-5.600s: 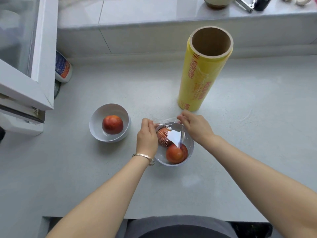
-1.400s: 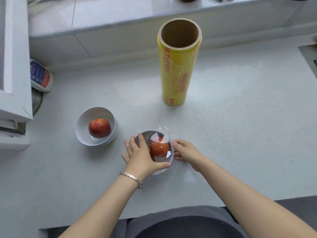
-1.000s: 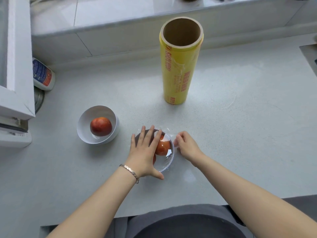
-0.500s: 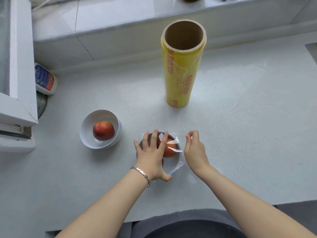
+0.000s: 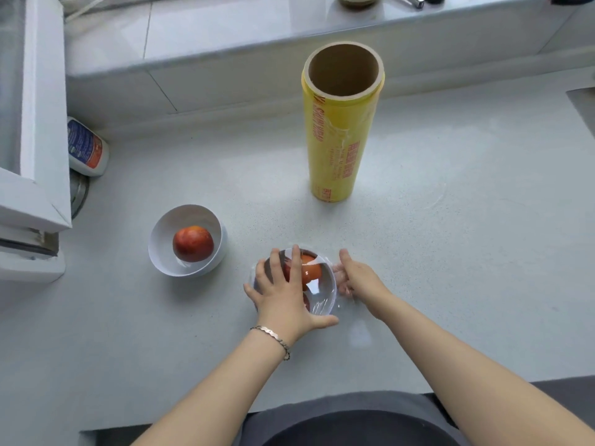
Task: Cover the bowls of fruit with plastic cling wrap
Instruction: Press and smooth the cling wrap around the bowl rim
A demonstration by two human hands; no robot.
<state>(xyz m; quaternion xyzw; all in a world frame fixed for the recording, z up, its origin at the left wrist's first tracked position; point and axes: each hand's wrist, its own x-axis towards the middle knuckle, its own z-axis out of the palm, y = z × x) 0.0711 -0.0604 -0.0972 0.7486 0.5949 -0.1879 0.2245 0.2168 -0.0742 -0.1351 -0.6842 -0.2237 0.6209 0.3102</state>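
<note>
A small bowl (image 5: pixel 323 296) holding red-orange fruit (image 5: pixel 311 270) stands near the counter's front, with clear cling wrap stretched over its top. My left hand (image 5: pixel 283 296) lies flat on that wrap, fingers spread, thumb along the near rim. My right hand (image 5: pixel 357 279) presses the loose wrap against the bowl's right side, fingers apart. To the left, an uncovered white bowl (image 5: pixel 160 262) holds one red-orange fruit (image 5: pixel 193 243). The tall yellow cling wrap roll (image 5: pixel 338 146) stands upright behind the bowls, apart from both hands.
A white plastic bottle (image 5: pixel 86 146) lies at the back left beside an open white window frame (image 5: pixel 42 130) that overhangs the counter's left side. A raised tiled ledge (image 5: pixel 257 33) runs along the back. A recess (image 5: pixel 584 106) cuts in at the right edge.
My right hand has moved in from just beside the bowl to press the wrap against its right side. My left hand stays flat on top. The view has shifted slightly.
</note>
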